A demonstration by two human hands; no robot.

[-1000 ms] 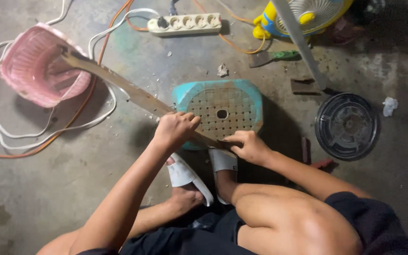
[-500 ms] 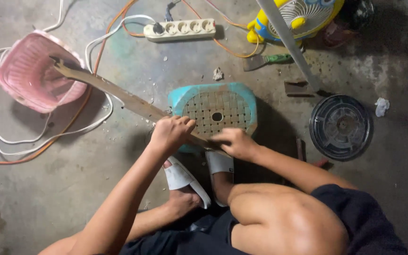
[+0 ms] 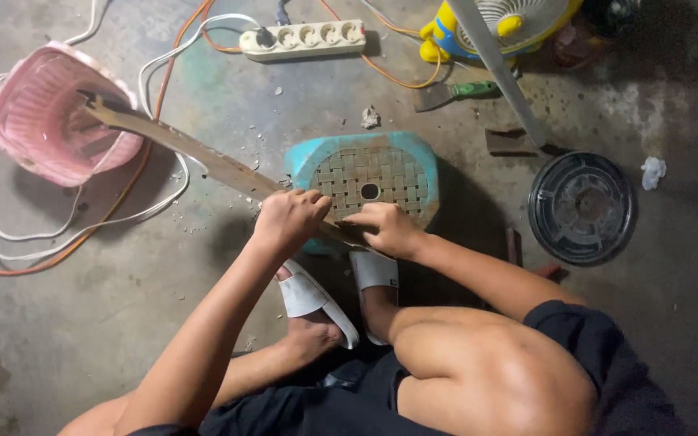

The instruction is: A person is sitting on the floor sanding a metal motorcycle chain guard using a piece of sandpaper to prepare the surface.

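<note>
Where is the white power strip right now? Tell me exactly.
In the head view the white power strip lies on the concrete floor at the top centre, beyond the teal stool, left of the yellow fan.

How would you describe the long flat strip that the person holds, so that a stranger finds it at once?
Start at the turquoise plastic stool in the middle of the concrete floor. Both hands press a long strip against its near edge, the left hand gripping it, the right hand beside. It is brown, flat and rusty-looking, and reaches up-left over the pink basket.

The hands point(image 3: 288, 218) hide the near end of the long rusty blade point(image 3: 187, 149) at centre frame. The top edge cuts off the yellow fan point(image 3: 510, 20) at upper right, and the left edge clips the white cables point(image 3: 10, 234).
</note>
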